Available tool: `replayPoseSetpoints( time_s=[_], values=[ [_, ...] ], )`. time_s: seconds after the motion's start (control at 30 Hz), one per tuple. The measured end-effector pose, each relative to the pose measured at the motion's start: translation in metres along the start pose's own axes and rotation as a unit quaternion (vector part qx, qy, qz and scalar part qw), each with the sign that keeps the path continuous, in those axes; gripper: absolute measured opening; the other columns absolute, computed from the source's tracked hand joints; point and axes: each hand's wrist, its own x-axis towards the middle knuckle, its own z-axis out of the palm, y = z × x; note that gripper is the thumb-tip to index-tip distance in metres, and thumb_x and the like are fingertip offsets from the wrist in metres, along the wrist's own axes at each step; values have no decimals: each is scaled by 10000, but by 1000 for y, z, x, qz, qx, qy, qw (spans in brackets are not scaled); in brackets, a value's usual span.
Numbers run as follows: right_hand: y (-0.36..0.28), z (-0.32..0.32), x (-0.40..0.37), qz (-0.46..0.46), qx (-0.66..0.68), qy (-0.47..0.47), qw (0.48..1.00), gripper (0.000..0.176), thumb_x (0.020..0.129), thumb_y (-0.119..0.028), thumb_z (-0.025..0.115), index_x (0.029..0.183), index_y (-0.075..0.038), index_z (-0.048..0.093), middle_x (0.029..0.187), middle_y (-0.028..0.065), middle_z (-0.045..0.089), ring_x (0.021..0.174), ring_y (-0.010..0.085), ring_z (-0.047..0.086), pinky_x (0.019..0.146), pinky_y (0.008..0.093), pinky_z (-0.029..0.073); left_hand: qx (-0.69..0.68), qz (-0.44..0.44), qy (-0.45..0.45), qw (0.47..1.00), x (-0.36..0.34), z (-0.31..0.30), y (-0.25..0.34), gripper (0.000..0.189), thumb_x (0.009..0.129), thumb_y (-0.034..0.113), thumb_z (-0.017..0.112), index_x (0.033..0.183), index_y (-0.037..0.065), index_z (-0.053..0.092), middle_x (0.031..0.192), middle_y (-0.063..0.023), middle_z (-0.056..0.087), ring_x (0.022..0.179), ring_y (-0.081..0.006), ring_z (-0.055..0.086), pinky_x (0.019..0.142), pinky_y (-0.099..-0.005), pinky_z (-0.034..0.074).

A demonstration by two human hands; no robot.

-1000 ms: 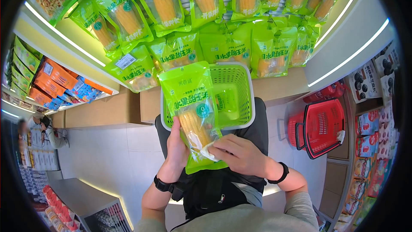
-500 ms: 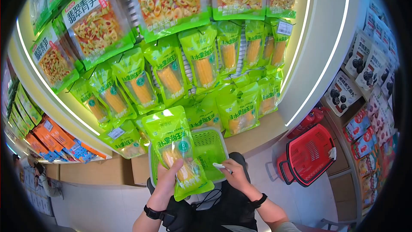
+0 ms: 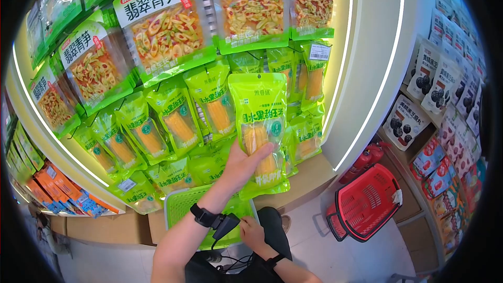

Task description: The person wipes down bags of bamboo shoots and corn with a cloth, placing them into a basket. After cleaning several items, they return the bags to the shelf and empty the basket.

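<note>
My left hand (image 3: pixel 242 166) grips a green packet of corn (image 3: pixel 260 102) by its lower half, thumb across the front. The packet stands upright before the display, covering part of the hanging corn packets (image 3: pixel 182 120) behind it. Low in front of me, my right hand (image 3: pixel 252 232) is closed beside a green plastic basket (image 3: pixel 177 202); whatever its fingers hold is hidden. My left forearm crosses over the basket and hides part of it.
Large bags of sliced vegetables (image 3: pixel 163 26) hang above the corn. A red shopping basket (image 3: pixel 367 202) stands on the floor at right, near a red fire extinguisher (image 3: pixel 361 160). Shelves of packaged snacks (image 3: pixel 406 120) line the far right.
My left hand has carried the corn packet up and right, from over the basket to the hanging rows. My right hand has moved slightly down and left; the small white item in it no longer shows.
</note>
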Motion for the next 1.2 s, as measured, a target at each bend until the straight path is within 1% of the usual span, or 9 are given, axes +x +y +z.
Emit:
replayPoseSetpoints(
  time_s=[0.07,0.23,0.37,0.53,0.77,0.83,1.0,1.07,1.2],
  values=[
    [-2,-1,0,6,-3,-7,1000,180,838,-63,675,1011,-85,718,987,62,664,873,284,685,676,386,574,-4,14,-17,1000,18,9,-1,517,926,197,777,1341,16,527,1210,-80,671,1095,-161,650,963,-352,531],
    [-6,-3,-7,8,12,-18,1000,203,830,-56,666,1028,-74,709,996,58,654,891,277,673,683,379,572,10,-5,17,1000,44,15,-15,484,934,239,770,1310,23,557,1192,-80,676,1063,-166,662,949,-353,537],
    [-7,-10,-3,-3,31,-22,999,251,826,-52,665,1073,-66,705,1002,66,651,892,281,670,684,380,567,-12,-11,11,1000,60,12,-26,489,929,263,776,1303,26,568,1190,-83,682,1066,-178,675,945,-360,541],
    [-3,-12,7,-10,47,-16,999,248,827,-43,662,1070,-56,708,1002,80,651,890,289,668,692,383,564,-27,4,5,1000,74,13,-22,452,959,246,738,1311,21,564,1204,-106,690,1098,-206,690,940,-376,556],
    [-6,-15,11,-9,52,-19,998,241,828,-24,655,1062,-45,711,996,85,652,888,288,668,702,384,562,-26,-20,5,999,83,14,-17,421,975,236,709,1308,21,568,1205,-104,690,1099,-207,689,931,-375,564],
    [-6,-16,11,-11,50,-18,999,239,829,-26,656,1060,-46,712,992,84,652,886,287,668,702,381,562,-65,-21,35,997,90,15,-21,421,999,274,666,1331,35,561,1200,-117,696,1055,-222,696,921,-383,572],
    [-5,-12,9,-15,38,-11,999,225,829,-30,658,1045,-52,716,980,77,651,879,277,669,698,375,561,-110,-14,10,994,127,-9,-32,412,973,243,709,1302,30,578,1173,-67,689,1026,-176,680,897,-341,549],
    [-5,-14,8,-5,26,-40,999,289,813,-45,655,1097,-64,704,1034,64,639,943,266,659,759,360,566,-112,-13,7,994,137,-15,-35,414,972,247,710,1302,33,580,1170,-60,687,1012,-170,677,882,-335,549],
    [-6,-10,8,-16,18,-11,1000,207,837,-36,657,1035,-65,713,988,64,652,872,266,674,691,371,563,-55,-26,54,997,154,-31,-61,521,988,321,685,1366,-9,544,1277,-121,662,1173,-224,628,1033,-382,477]
  ],
)
